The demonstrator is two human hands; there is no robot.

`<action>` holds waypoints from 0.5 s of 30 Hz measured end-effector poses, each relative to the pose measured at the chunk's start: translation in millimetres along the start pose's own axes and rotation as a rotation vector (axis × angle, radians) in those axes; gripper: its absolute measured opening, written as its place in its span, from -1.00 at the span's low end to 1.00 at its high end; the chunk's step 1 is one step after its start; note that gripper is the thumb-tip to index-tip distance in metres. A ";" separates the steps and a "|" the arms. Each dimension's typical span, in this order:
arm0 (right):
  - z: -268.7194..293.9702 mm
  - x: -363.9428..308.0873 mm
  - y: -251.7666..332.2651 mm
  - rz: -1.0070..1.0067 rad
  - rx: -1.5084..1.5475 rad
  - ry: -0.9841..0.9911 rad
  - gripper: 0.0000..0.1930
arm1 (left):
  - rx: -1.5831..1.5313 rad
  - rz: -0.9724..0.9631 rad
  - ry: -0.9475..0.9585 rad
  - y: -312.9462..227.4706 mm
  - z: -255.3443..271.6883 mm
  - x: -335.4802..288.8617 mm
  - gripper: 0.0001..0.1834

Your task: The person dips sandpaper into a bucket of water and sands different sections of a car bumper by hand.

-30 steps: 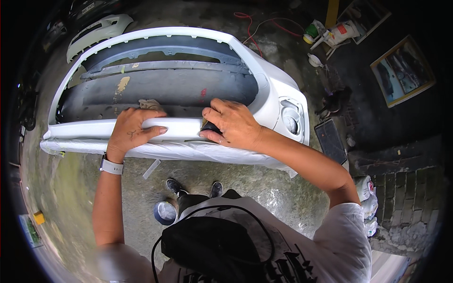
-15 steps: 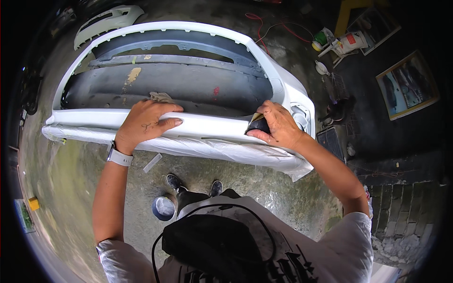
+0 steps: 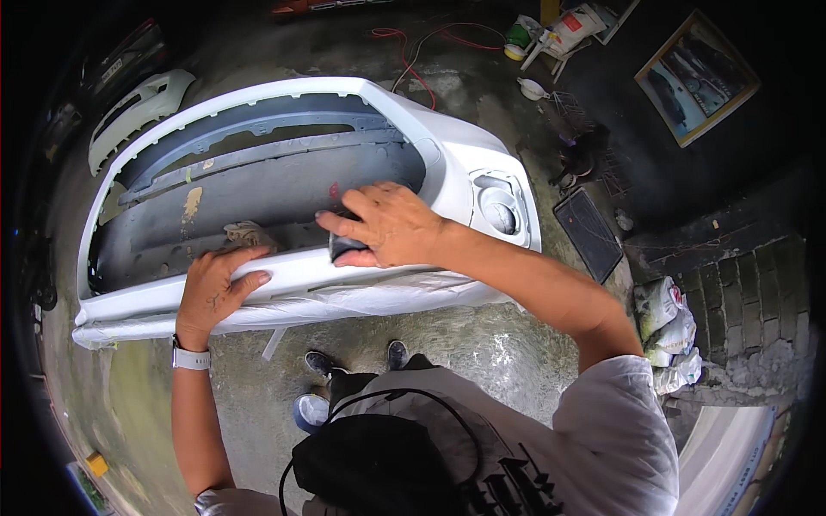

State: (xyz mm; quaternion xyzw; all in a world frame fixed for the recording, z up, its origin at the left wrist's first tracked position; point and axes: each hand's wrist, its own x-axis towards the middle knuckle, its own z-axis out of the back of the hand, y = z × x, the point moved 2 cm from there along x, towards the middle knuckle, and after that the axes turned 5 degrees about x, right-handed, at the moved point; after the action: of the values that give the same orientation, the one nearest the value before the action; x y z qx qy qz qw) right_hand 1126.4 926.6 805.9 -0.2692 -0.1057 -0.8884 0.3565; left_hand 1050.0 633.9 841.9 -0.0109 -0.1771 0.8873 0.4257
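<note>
A large white car bumper lies in front of me, its hollow grey inner side showing and a round lamp opening at its right end. Over its near edge rests my left hand, open, with thumb and index finger stretched apart. My right hand is closed on a dark piece of sandpaper, which touches the white near edge around the middle. Just inside the edge, beyond my left fingers, lies a crumpled beige rag. Clear plastic film wraps the side nearest me.
Near my feet stands a small bucket. Another pale bumper lies at the far left. Red hose runs over the floor behind. At right are a framed picture, a dark flat panel and several filled bags.
My right hand has slid left along the near edge with the sandpaper, closer to my left hand. The view has shifted, and my left hand still rests on the edge.
</note>
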 end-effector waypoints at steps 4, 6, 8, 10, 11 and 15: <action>53.0 -86.2 -46.4 -0.071 -0.059 0.094 -0.23 | -0.039 0.056 0.055 -6.2 2.8 4.5 -0.52; 77.0 -112.8 -63.9 -0.230 -0.110 0.179 -0.28 | -0.018 -0.014 0.008 -10.2 -1.6 7.4 -0.50; 84.3 -128.2 -72.7 -0.387 -0.065 0.107 -0.29 | -0.001 -0.048 0.036 -20.7 -7.9 17.0 -0.49; 95.1 -130.6 -67.9 -0.495 -0.023 0.073 -0.27 | 0.017 -0.081 0.065 -38.7 -14.4 32.1 -0.48; 97.8 -127.0 -62.6 -0.550 0.033 0.100 -0.26 | 0.027 -0.111 0.113 -51.9 -18.6 43.0 -0.49; 81.4 -98.9 -39.1 -0.513 0.214 0.154 -0.23 | 0.027 -0.197 0.215 -94.1 -35.7 76.2 -0.56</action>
State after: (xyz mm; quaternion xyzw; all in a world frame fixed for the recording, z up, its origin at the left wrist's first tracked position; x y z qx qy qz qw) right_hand 1191.6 1042.8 819.1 -0.1263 -0.2359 -0.9512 0.1533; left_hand 1078.3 756.7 848.9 -0.0827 -0.1185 0.8372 0.5274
